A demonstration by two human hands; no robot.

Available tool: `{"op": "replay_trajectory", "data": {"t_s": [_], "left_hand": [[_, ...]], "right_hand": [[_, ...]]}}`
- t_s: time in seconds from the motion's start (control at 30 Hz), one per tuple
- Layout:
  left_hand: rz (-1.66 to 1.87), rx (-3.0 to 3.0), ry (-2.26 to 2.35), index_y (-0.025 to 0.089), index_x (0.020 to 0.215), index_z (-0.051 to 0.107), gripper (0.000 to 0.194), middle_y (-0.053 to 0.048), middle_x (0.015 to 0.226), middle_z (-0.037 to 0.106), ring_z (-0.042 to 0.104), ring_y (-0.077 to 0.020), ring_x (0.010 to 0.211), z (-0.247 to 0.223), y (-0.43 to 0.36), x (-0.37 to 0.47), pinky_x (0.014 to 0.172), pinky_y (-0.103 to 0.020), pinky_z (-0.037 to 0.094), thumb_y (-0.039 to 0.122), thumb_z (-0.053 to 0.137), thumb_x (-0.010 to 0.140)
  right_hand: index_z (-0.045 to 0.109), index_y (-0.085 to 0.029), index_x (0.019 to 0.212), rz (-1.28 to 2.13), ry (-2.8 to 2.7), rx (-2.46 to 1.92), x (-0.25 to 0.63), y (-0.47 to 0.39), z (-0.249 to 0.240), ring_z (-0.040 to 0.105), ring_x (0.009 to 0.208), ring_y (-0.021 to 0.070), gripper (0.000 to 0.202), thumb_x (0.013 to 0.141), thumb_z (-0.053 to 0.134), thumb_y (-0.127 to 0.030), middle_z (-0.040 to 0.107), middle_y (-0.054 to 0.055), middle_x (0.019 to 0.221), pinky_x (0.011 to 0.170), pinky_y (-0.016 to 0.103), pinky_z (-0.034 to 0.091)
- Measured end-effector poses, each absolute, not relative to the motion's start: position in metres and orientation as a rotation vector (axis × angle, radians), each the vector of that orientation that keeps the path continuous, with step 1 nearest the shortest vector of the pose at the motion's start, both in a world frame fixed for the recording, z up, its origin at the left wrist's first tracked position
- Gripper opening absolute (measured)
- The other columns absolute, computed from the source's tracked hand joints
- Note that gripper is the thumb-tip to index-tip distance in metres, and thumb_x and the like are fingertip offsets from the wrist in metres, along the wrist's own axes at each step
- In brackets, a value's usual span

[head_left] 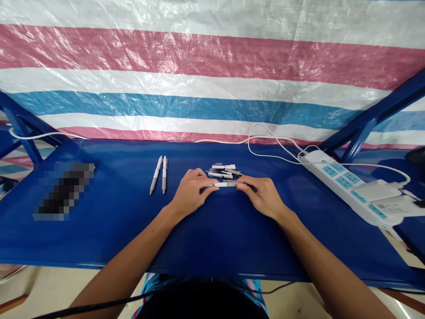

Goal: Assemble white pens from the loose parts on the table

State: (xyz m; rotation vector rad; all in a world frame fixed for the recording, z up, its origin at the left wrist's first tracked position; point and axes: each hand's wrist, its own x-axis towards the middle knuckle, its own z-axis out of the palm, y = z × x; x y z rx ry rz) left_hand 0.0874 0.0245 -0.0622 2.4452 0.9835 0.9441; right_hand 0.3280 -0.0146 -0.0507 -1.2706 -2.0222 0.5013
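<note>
A white and grey pen (pixel 226 184) lies level between my two hands, just above or on the blue table. My left hand (pixel 192 190) pinches its left end between thumb and fingers. At the other end, my right hand (pixel 260 192) grips the grey part the same way. Right behind the held pen is a small heap of pen parts (pixel 222 172), white and clear pieces with some dark ones. Two white pens with grey grips, a left one (pixel 156 175) and a right one (pixel 164 174), lie side by side to the left of my left hand.
A white power strip (pixel 348 186) with plugged-in adapters lies at the right of the blue table (pixel 212 239). A white cable (pixel 275 155) runs along the back edge. At the left lies a dark, pixelated object (pixel 64 190). A striped sheet (pixel 212 79) hangs behind.
</note>
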Motion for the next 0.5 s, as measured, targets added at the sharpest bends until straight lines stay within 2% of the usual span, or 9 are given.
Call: {"op": "replay_trajectory", "data": {"t_s": [0.27, 0.5], "left_hand": [[1.097, 2.518, 0.912, 0.023, 0.100, 0.083, 0.019, -0.006, 0.076, 0.076, 0.061, -0.0213, 0.081, -0.064, 0.026, 0.088, 0.079, -0.035, 0.047, 0.031, 0.066, 0.099], [1.337, 1.872, 0.904, 0.022, 0.091, 0.079, 0.014, -0.006, 0.086, 0.078, 0.066, -0.0199, 0.079, -0.047, 0.021, 0.089, 0.076, -0.032, 0.053, 0.036, 0.079, 0.087]], "right_hand": [[0.067, -0.020, 0.069, 0.615, -1.926, -1.300, 0.324, -0.015, -0.045, 0.047, 0.048, 0.0130, 0.056, 0.101, 0.047, -0.061, 0.060, 0.001, 0.056, 0.050, 0.026, 0.036], [0.078, -0.018, 0.082, 0.753, -1.719, -1.285, 0.316, -0.019, -0.045, 0.046, 0.048, 0.0125, 0.056, 0.097, 0.053, -0.067, 0.062, 0.002, 0.061, 0.050, 0.026, 0.036]]}}
